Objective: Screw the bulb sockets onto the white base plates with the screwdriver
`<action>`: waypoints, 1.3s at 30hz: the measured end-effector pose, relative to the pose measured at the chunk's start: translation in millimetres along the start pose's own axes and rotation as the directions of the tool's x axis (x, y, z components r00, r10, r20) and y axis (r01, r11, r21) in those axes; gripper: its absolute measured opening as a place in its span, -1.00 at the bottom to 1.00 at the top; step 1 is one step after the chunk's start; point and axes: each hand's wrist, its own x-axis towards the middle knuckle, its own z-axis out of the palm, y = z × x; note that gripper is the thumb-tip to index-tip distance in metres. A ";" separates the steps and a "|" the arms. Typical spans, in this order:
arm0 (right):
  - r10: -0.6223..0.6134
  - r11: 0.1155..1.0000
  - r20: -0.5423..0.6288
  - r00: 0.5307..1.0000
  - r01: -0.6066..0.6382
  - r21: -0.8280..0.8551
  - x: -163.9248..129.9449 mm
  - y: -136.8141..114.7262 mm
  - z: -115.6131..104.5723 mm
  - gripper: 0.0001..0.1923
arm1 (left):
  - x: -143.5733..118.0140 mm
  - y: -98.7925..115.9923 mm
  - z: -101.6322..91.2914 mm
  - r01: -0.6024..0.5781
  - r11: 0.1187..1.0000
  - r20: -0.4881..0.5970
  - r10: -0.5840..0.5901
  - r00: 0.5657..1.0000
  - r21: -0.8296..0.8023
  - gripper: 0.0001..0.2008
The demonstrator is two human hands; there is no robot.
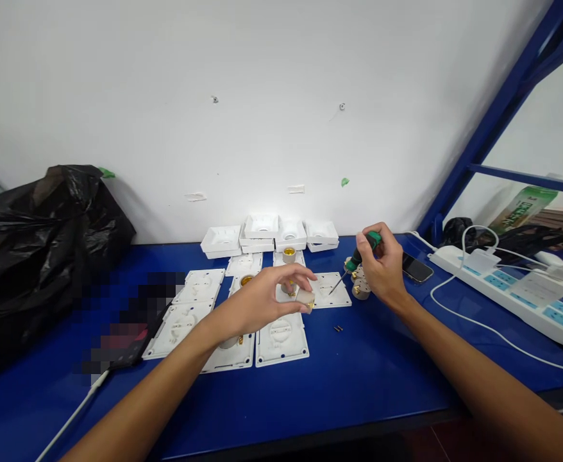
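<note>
Left hand (257,298) pinches small cream rounded socket piece (306,298) with brass-coloured contact. Right hand (383,264) grips screwdriver with green-and-black handle (365,249), thin metal shaft; tip at white square plastic plate (338,298), contact unclear. Small dark screws (338,328) lie nearby on glossy blue tabletop (358,378).

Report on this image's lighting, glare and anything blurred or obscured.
Head view: the wall glows brightest low down, behind the white covers; head view: glossy highlights streak the black bag; head view: blocky pixelation masks part of the dark item at left; head view: the screwdriver shows distinctly.
</note>
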 end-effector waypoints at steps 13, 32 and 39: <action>0.014 1.000 0.027 1.000 -0.014 0.016 -3.9 0.2 2.8 -0.79 | -14.8 -17.9 2.9 -0.009 0.984 0.088 -0.007 0.996 0.180 -0.66; 0.007 1.000 0.033 0.999 -0.007 0.014 -2.6 -4.4 1.2 -0.80 | -35.0 14.1 -33.6 0.042 0.964 0.271 -0.116 0.955 0.263 -0.76; 0.000 1.000 0.032 0.999 0.001 -0.004 -2.3 -7.8 0.9 -0.80 | -39.5 8.7 -19.8 -0.120 0.931 0.364 -0.015 0.931 0.344 -0.52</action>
